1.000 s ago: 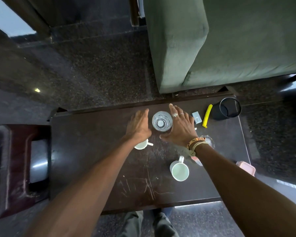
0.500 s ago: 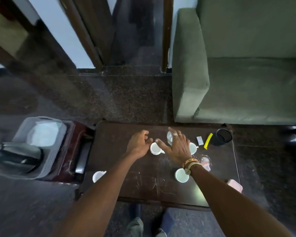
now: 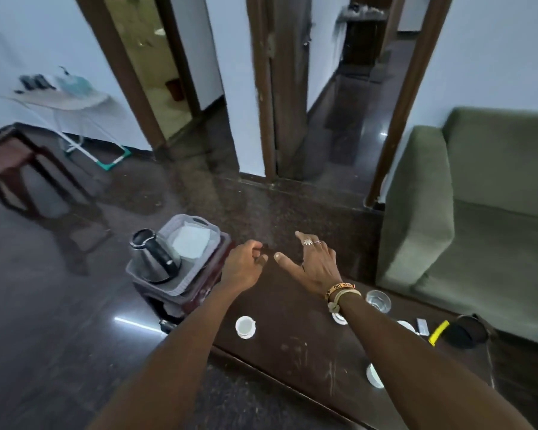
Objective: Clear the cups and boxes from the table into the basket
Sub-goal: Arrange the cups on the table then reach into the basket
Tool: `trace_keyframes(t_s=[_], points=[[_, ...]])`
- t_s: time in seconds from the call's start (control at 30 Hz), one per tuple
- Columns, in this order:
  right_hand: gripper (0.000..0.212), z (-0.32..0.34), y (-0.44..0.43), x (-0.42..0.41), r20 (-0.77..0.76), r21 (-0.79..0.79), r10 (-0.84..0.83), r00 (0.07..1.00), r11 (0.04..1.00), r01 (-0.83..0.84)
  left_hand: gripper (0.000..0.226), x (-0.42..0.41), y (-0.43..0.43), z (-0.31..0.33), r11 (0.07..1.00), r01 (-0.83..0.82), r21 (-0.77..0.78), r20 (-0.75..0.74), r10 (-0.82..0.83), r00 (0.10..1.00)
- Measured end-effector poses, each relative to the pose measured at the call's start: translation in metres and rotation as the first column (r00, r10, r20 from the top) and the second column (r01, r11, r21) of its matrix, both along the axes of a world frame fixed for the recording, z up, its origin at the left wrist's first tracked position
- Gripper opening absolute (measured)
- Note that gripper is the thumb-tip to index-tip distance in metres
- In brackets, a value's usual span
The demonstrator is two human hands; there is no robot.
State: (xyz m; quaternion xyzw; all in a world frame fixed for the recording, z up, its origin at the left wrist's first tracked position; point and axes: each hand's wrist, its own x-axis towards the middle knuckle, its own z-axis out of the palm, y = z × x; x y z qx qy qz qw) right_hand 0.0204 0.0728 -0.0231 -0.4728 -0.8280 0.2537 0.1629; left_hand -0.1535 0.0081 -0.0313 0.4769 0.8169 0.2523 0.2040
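Both hands hover over the far left end of the dark wooden table (image 3: 292,308), holding nothing. My left hand (image 3: 243,266) has loosely curled fingers, and my right hand (image 3: 314,265) is spread flat. A grey basket (image 3: 156,282) sits on a small maroon stand left of the table, with a black kettle (image 3: 156,256) and a white folded item (image 3: 191,243) inside. On the table stand a white cup (image 3: 245,326), a clear glass (image 3: 378,301), and more white cups (image 3: 374,376), partly hidden by my right arm. A small white box (image 3: 422,325) lies beside a tipped black cup (image 3: 466,335).
A yellow object (image 3: 438,333) lies between the box and the black cup. A green sofa (image 3: 479,212) stands close behind the table on the right. A wooden chair (image 3: 16,169) and a white ironing board (image 3: 69,100) stand at the far left, with open doorways behind.
The view has swung up and to the left. Both hands have left the glass and cups and moved to the table's left end near the basket, holding nothing.
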Motion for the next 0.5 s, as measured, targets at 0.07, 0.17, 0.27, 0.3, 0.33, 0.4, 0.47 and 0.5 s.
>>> trace_keyframes(t_s=[0.07,0.17,0.27,0.3,0.33,0.4,0.47,0.5], points=[[0.094,0.010,-0.020,-0.026,0.004,0.017,0.053,0.999,0.998,-0.053,0.039,-0.024,-0.032,0.009,0.998,-0.053,0.021,-0.017,0.053,0.998],[0.096,0.021,-0.058,-0.062,0.037,0.052,0.161,0.986,0.985,-0.162,0.042,-0.058,-0.084,0.019,0.992,-0.121,0.040,-0.080,0.124,0.989],[0.094,0.032,-0.091,-0.097,0.058,0.112,0.259,0.964,0.958,-0.264,0.042,-0.088,-0.129,0.033,0.979,-0.188,0.072,-0.104,0.195,0.975],[0.094,0.037,-0.101,-0.108,0.062,0.125,0.285,0.957,0.949,-0.290,0.040,-0.098,-0.142,0.038,0.974,-0.209,0.090,-0.107,0.218,0.970],[0.095,0.040,-0.110,-0.119,0.059,0.133,0.310,0.949,0.940,-0.316,0.036,-0.108,-0.154,0.043,0.968,-0.227,0.104,-0.111,0.238,0.965],[0.094,0.048,-0.128,-0.141,0.040,0.140,0.354,0.934,0.924,-0.356,0.025,-0.126,-0.176,0.056,0.958,-0.264,0.112,-0.128,0.277,0.952],[0.092,0.055,-0.143,-0.162,0.022,0.153,0.391,0.920,0.908,-0.389,0.011,-0.142,-0.196,0.067,0.947,-0.292,0.132,-0.167,0.312,0.935],[0.091,0.058,-0.150,-0.172,0.015,0.160,0.406,0.914,0.901,-0.403,0.010,-0.149,-0.204,0.071,0.941,-0.306,0.145,-0.183,0.329,0.926]])
